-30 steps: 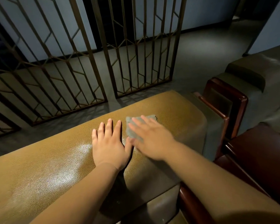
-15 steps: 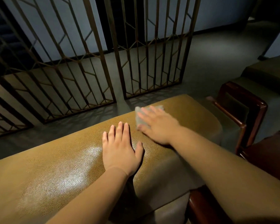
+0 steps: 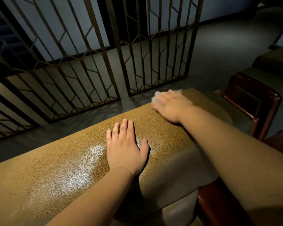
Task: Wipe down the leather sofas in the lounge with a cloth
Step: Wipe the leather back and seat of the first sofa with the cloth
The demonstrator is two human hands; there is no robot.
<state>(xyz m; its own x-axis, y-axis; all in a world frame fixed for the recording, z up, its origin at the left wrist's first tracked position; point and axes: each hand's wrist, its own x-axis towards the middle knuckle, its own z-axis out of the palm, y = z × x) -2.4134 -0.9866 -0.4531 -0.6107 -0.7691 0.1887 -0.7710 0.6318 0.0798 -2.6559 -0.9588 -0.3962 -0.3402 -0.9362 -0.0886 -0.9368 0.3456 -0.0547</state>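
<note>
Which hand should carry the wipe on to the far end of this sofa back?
Right. The right hand already presses the pale grey cloth onto the tan leather sofa back near that end. The left hand lies flat, clothless, farther back.

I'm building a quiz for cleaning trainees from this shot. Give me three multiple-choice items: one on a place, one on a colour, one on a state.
1. Where is the cloth?
A. under the right hand, near the sofa back's far edge
B. on the floor
C. under the left hand

2. What colour is the leather sofa back?
A. black
B. tan
C. white

3. How does the left hand lie?
A. clenched in a fist
B. lifted off the sofa
C. flat, fingers straight, resting on the leather

Answers:
1 A, pale cloth peeks out beyond the right hand's fingers.
2 B, the grained leather shows tan under the glare.
3 C, the palm lies flat on the leather.
</note>
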